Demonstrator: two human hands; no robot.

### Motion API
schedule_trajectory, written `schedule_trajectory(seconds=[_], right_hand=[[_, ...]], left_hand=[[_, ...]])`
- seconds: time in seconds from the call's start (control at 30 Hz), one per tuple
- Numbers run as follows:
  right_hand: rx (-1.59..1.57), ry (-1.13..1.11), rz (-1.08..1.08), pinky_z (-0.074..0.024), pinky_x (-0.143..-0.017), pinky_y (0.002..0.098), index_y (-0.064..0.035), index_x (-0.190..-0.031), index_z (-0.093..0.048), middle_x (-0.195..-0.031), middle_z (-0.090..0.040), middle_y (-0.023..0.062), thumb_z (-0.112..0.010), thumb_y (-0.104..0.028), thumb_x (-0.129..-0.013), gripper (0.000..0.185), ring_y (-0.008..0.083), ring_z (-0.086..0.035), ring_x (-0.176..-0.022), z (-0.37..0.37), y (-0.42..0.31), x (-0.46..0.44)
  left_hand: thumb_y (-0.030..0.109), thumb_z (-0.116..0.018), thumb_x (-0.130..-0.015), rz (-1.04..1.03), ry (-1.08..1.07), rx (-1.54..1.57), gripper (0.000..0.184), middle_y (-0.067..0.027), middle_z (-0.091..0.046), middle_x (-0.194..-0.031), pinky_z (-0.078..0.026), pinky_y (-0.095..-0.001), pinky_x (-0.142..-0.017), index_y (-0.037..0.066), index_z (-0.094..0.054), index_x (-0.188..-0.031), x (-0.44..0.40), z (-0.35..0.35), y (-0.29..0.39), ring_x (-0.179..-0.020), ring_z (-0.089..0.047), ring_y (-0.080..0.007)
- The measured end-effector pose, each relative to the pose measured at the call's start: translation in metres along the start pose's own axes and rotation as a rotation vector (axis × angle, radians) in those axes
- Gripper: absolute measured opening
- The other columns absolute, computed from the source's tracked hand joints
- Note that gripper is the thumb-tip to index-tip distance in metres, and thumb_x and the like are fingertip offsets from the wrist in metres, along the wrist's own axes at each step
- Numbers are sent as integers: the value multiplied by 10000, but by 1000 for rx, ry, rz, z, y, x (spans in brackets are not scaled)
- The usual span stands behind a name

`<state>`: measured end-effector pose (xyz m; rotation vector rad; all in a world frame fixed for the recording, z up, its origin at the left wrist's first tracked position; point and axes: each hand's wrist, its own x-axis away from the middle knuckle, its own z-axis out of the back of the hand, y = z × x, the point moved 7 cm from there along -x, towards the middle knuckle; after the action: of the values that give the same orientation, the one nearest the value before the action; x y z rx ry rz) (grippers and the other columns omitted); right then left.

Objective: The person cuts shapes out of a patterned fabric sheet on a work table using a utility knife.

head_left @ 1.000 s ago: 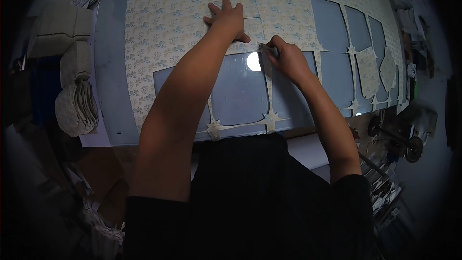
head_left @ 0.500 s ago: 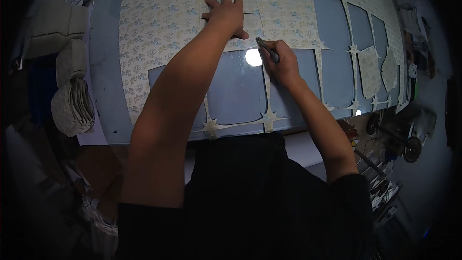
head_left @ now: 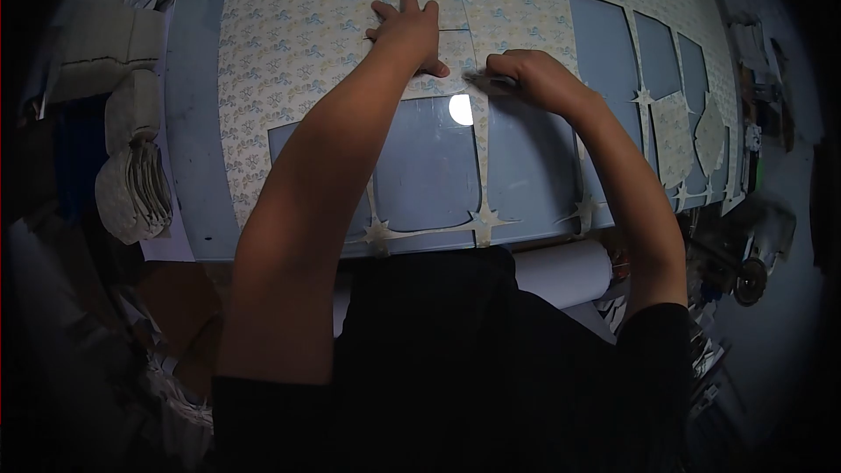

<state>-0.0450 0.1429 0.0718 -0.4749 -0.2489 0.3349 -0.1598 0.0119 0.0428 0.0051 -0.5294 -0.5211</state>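
My left hand [head_left: 407, 35] presses down with spread fingers on a clear, see-through template [head_left: 449, 9]. Under that template lies a cream sheet [head_left: 298, 26] with a small blue and tan floral pattern. My right hand [head_left: 543, 79] is closed around a slim utility knife [head_left: 495, 81], mostly covered by the fingers. The knife's tip is at the template's lower right corner, just right of my left thumb. Several straight-sided pieces have been cut out of the sheet near me, leaving narrow strips with star-shaped joints.
Blue-grey table surface [head_left: 429, 158] shows through the openings. Loose patterned pieces [head_left: 672, 140] lie on the right. A stack of cut pieces [head_left: 136, 197] sits beyond the table's left edge. Below the front edge is a white roll [head_left: 565, 273].
My right hand has turned, its wrist and elbow swinging out to the right, and the knife now lies flatter near the same corner. My left hand stays on the template.
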Motion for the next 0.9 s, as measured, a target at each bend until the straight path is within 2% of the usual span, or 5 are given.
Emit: schedule_trajectory(seconds=[0.07, 0.13, 0.27, 0.67, 0.9], right_hand=[[19, -25, 21, -534, -746, 428, -80, -995, -598, -903, -695, 122, -722, -40, -870, 181, 333, -690, -861, -2, 2, -3], [35, 42, 113, -486, -650, 458, -74, -924, -565, -724, -630, 141, -682, -155, -928, 142, 349, -639, -686, 0, -1, -4], [16, 49, 115, -488, -659, 449, -70, -913, -554, -730, -622, 135, -688, -166, -928, 166, 339, -636, -699, 0, -4, -5], [-369, 249, 46, -569, -814, 347, -53, -1053, -696, -1052, -746, 72, -767, -94, -915, 161, 238, -721, -936, -29, 22, 15], [-519, 529, -350, -551, -842, 317, -17, -1060, -681, -1007, -753, 115, -775, -132, -930, 198, 187, -725, -954, -32, 15, 47]], left_hand=[[448, -969, -669, -8, 1, 10, 1120, -227, -181, -1668, -450, -705, -1087, 121, -367, -1555, 0, 0, 0, -1476, -163, -654], [445, -969, -670, -9, 1, 10, 1111, -228, -186, -1665, -449, -707, -1087, 116, -374, -1549, 1, 0, 0, -1474, -163, -656], [433, -968, -675, -14, 10, 18, 1082, -231, -194, -1661, -447, -713, -1083, 110, -395, -1534, 1, 0, 0, -1470, -164, -663], [442, -977, -656, -17, 6, -8, 1128, -236, -174, -1675, -474, -701, -1063, 123, -379, -1559, -4, -2, 0, -1459, -175, -675], [492, -959, -632, -50, -27, -68, 1234, -253, -203, -1660, -500, -678, -1048, 169, -282, -1612, -10, 6, 5, -1439, -227, -678]])
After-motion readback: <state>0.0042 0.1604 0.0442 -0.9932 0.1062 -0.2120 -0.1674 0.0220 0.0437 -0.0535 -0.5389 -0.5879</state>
